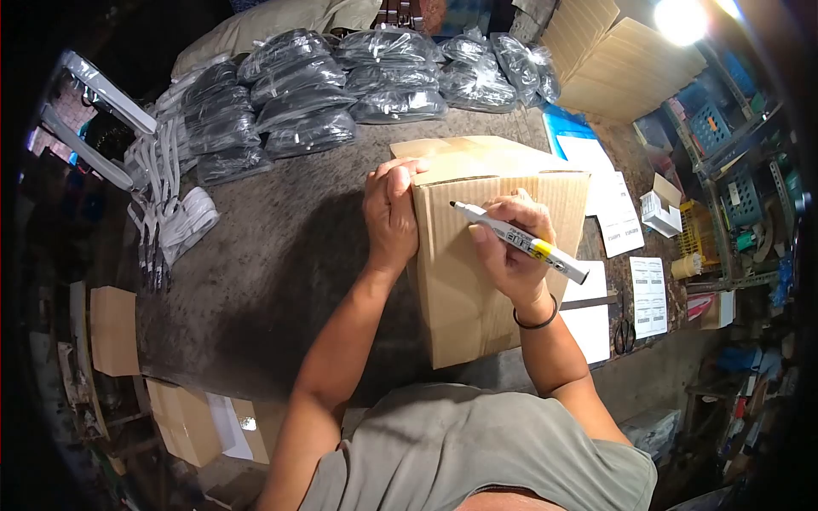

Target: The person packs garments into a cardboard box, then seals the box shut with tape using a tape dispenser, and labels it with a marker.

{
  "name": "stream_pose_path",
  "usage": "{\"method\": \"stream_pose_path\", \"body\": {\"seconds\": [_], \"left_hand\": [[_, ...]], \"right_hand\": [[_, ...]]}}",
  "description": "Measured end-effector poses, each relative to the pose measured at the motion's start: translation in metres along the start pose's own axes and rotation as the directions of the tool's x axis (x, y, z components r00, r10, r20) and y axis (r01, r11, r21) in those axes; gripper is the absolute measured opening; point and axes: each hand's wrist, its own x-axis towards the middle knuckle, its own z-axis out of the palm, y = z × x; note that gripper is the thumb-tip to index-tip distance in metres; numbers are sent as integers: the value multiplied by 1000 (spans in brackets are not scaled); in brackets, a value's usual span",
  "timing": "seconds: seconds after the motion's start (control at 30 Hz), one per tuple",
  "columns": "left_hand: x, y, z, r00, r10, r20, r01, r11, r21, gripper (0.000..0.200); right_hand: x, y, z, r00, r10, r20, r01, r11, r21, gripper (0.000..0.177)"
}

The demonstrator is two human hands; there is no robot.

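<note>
A brown cardboard box (464, 289) stands on the dark table, tilted a little in view, its top flaps folded over. My left hand (394, 213) is pressed against the box's left upper edge, with fingers bent around the corner. In my right hand (520, 247) is a white marker with a yellow band (542, 249), gripped between thumb and fingers. The marker's dark tip is uncapped and points up and left, close to the upper part of the box's near side. No writing shows on that side.
Bagged black bundles (307, 94) line the table's far side. White straps (175, 204) lie at the left. Printed sheets (649, 298) and black scissors (625, 336) are on the right, near a small white box (660, 213). An open carton (630, 68) stands at back right.
</note>
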Motion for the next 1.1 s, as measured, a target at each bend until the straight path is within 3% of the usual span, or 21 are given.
{"method": "stream_pose_path", "body": {"seconds": [0.13,0.33,0.97,1.1], "left_hand": [[0,-1,-1,1000,-9,8,9,1000,-1,38],[2,-1,-5,995,-61,82,60,998,7,43],[6,-3,-2,997,-62,35,63,998,-18,40],[7,-3,-3,996,-51,73,49,999,24,45]], "right_hand": [[9,-7,0,994,-11,111,24,993,-115,25],[18,-12,1,992,-22,124,47,978,-204,22],[22,-3,6,995,-47,88,62,981,-181,17],[25,-4,1,983,-89,158,124,966,-226,19]]}}
